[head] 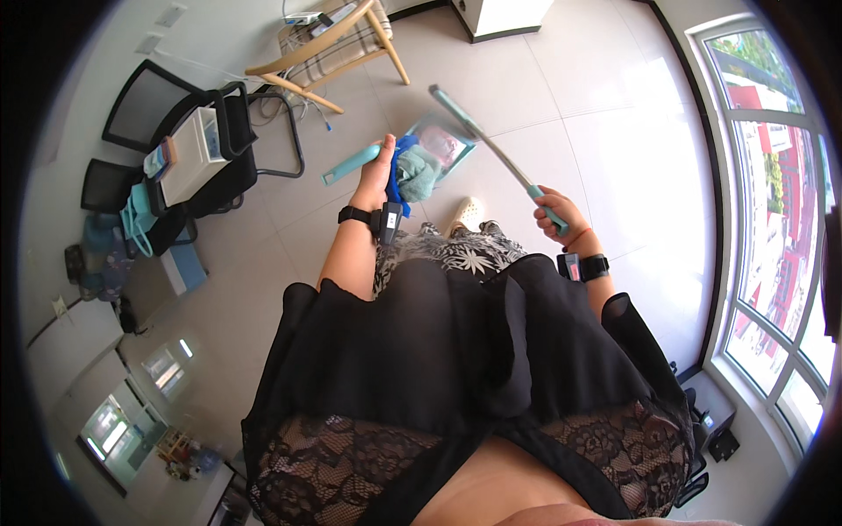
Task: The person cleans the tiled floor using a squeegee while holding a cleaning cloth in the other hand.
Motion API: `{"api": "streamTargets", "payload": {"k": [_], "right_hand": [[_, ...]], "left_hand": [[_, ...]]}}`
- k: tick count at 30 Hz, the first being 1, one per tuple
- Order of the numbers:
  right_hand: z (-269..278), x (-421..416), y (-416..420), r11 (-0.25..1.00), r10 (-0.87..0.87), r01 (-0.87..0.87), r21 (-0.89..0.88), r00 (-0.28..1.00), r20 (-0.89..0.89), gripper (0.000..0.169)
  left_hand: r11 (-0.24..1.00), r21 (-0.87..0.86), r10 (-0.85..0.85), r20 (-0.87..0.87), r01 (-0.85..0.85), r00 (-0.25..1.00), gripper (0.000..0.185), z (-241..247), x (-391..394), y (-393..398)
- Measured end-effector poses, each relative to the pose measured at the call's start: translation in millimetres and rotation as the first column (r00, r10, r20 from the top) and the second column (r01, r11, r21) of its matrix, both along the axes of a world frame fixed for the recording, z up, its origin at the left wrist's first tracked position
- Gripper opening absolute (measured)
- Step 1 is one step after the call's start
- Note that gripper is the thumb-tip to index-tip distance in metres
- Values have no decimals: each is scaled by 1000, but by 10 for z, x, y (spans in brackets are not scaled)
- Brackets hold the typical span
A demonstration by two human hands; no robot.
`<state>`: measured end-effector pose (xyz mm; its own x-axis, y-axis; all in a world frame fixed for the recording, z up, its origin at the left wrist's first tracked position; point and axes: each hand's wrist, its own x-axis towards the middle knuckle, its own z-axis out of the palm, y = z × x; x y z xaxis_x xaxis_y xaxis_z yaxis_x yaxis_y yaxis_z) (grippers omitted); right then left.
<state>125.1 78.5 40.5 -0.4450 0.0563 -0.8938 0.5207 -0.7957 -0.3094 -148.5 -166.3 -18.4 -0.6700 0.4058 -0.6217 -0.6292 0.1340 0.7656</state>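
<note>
My left hand [376, 172] is closed around a teal plastic handle [352, 164] that sticks out to the left. Bunched at that hand are a blue cloth [398, 181] and a grey-green cloth [418, 172]. Just beyond them is a teal-rimmed tray-like container [464, 160], blurred, with something pink and white [439, 144] in it; whether the handle joins it is hidden. My right hand [559, 215] grips the teal end of a metal pole tool [503, 160], which slants up and left to a blurred teal crosspiece [450, 108] over the container's far right corner.
A wooden chair [335, 39] with a plaid seat stands ahead, cables [289, 105] on the floor beneath it. Black mesh chairs [230, 151] at left hold a white plastic box [191, 158]. A white column [503, 16] rises ahead; windows [766, 177] line the right.
</note>
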Motion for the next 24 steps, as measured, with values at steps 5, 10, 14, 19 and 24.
{"api": "streamTargets", "payload": {"k": [5, 10, 14, 19, 24], "right_hand": [[-156, -143, 288, 996, 4, -9, 94, 999, 51, 40], [-658, -330, 685, 999, 7, -1, -46, 993, 115, 21], [-672, -272, 314, 975, 214, -223, 23, 957, 198, 30], [-193, -333, -35, 930, 321, -347, 126, 929, 184, 52], [42, -222, 50, 923, 290, -317, 220, 946, 144, 57]], "left_hand": [[995, 94, 20, 89, -29, 996, 62, 171, -35, -170], [988, 133, 58, 129, -76, 990, 51, 219, -10, -138], [990, 81, 106, 80, -112, 991, 47, -147, 83, -210], [966, 106, 225, 119, -238, 967, 51, -145, 47, -173], [976, 51, 210, 37, -212, 977, 55, -228, -23, -226]]}}
